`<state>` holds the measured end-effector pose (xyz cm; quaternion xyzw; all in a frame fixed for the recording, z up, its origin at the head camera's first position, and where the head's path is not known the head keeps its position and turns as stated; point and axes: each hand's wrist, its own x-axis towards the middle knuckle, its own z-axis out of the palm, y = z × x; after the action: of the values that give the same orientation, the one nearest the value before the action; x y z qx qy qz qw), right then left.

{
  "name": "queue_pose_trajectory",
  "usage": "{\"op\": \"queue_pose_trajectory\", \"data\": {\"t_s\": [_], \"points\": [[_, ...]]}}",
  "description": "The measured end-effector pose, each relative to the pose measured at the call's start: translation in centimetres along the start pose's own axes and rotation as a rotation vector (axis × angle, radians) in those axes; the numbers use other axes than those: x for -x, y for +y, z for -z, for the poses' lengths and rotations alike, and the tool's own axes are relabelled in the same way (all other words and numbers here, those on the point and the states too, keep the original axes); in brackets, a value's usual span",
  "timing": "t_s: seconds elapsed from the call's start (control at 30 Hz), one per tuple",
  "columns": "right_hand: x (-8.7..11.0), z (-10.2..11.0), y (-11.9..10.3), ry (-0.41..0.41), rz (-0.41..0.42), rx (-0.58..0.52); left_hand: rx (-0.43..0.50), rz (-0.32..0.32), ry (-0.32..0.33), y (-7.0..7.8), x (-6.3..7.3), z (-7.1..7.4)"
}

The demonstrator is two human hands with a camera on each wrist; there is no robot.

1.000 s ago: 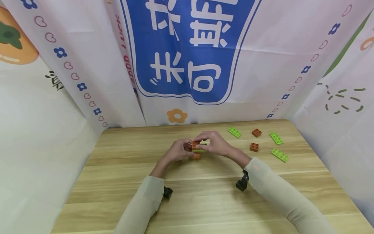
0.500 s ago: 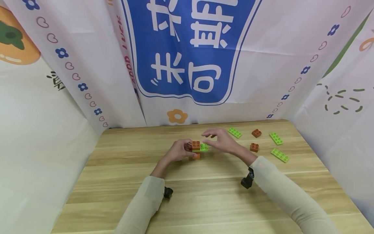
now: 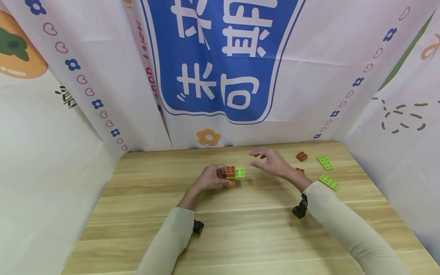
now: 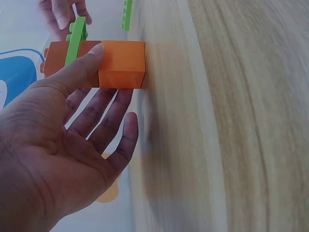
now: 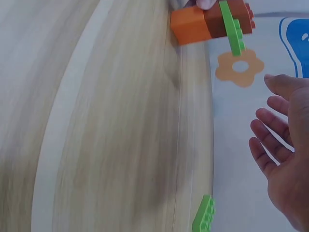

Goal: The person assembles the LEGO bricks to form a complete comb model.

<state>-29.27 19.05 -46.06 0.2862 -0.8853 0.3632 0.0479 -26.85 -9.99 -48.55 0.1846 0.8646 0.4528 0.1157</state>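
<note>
- Left hand (image 3: pixel 209 177) pinches block stack (image 3: pixel 230 175), thumb on near side, fingers behind it
- Right hand (image 3: pixel 269 162) holds nothing, fingers apart and slightly bent, thumb away from them, in the air right of the stack
- Stack upright at left hand's fingertips, between the two hands; from bottom: orange block (image 4: pixel 123 63), lower brown block (image 5: pixel 216 24), green plate (image 3: pixel 240 173), top brown block (image 3: pixel 230 169)
- Green plate sticks out sideways toward right hand
- Left thumb tip lies about where orange and lower brown blocks meet
- Beyond right hand, to its right: two loose brown bricks (image 3: pixel 301 156), one partly hidden by right wrist, plus two loose green plates (image 3: pixel 329 182)
- Another green piece (image 3: pixel 282 156) mostly hidden behind right hand
- Wooden table (image 3: pixel 220 236) under both hands
</note>
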Motion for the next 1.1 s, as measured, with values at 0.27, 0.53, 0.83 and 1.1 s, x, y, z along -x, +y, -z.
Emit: {"op": "queue_pose_trajectory", "data": {"t_s": [0.27, 0.53, 0.83, 1.1], "points": [[0.3, 1.3, 1.4, -0.011, -0.021, 0.052, 0.01, 0.012, -0.006, 0.0, 0.1, 0.1], [0.8, 2.5, 3.0, -0.01, -0.065, 0.114, 0.012, -0.003, -0.012, 0.1, 0.2, 0.1], [1.0, 3.3, 4.7, -0.016, -0.09, 0.164, 0.005, -0.005, -0.013, 0.1, 0.2, 0.2], [1.3, 3.6, 6.2, -0.018, -0.122, 0.191, 0.002, 0.006, -0.018, 0.1, 0.1, 0.2]]}}
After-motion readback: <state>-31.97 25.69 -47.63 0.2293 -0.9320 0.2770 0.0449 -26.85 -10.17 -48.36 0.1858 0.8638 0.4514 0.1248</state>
